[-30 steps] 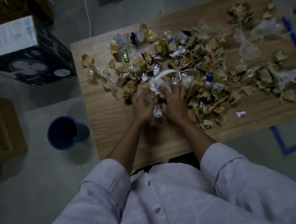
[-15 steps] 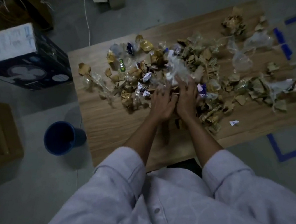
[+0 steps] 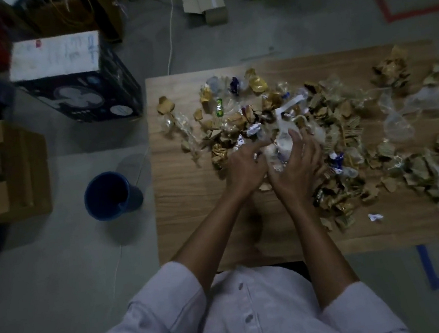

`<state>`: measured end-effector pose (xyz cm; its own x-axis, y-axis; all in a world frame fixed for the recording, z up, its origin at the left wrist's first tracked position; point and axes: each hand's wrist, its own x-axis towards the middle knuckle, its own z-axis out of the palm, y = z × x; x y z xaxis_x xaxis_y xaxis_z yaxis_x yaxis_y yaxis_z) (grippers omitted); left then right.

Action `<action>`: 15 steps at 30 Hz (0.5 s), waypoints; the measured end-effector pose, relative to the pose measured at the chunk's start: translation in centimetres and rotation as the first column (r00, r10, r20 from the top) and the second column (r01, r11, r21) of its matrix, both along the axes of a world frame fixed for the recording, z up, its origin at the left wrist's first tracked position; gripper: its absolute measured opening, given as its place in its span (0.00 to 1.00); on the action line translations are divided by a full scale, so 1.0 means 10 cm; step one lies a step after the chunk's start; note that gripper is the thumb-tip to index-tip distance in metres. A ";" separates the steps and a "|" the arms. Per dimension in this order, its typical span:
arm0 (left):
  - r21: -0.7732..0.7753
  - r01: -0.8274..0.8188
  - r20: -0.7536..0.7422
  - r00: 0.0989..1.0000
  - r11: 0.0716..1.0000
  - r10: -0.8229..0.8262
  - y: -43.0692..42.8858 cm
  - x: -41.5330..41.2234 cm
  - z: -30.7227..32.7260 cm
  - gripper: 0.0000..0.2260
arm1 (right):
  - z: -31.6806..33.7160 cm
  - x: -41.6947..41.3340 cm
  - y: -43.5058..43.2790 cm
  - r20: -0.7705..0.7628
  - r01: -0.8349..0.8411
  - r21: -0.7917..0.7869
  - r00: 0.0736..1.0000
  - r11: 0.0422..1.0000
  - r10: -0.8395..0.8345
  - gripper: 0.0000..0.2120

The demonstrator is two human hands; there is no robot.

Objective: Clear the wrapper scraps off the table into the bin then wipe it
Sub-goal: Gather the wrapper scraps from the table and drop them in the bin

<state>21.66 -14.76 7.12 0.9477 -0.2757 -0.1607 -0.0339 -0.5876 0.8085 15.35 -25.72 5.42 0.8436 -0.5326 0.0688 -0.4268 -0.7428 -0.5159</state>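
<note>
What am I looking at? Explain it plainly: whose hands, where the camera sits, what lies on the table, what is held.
There is no machine here. A person works with bare hands, and the one picture comes from a camera worn on the head, looking down. The wooden table is strewn with wrapper scraps, mostly brown and gold paper with some clear plastic. The left hand and right hand close together round a bunch of pale wrappers, with their fingers curled on it. A blue bin stands on the floor to the left of the table, apart from it.
</note>
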 end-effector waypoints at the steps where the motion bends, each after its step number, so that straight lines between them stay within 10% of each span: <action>1: -0.033 -0.086 0.029 0.996 0.996 0.087 0.12 0.01 0.02 0.17 | 0.02 0.03 0.07 0.065 -0.030 -0.036 0.997 0.999 0.032 0.34; 9: 0.227 -0.347 0.055 0.937 0.910 0.344 1.00 0.52 -0.44 0.19 | -0.41 0.58 0.77 -0.151 -0.422 0.053 0.893 0.905 0.425 0.43; 15: 0.149 -0.215 -0.062 0.972 0.965 0.226 1.23 1.35 -0.78 0.29 | -0.86 1.23 0.91 -0.317 -0.327 0.117 0.882 0.938 0.348 0.55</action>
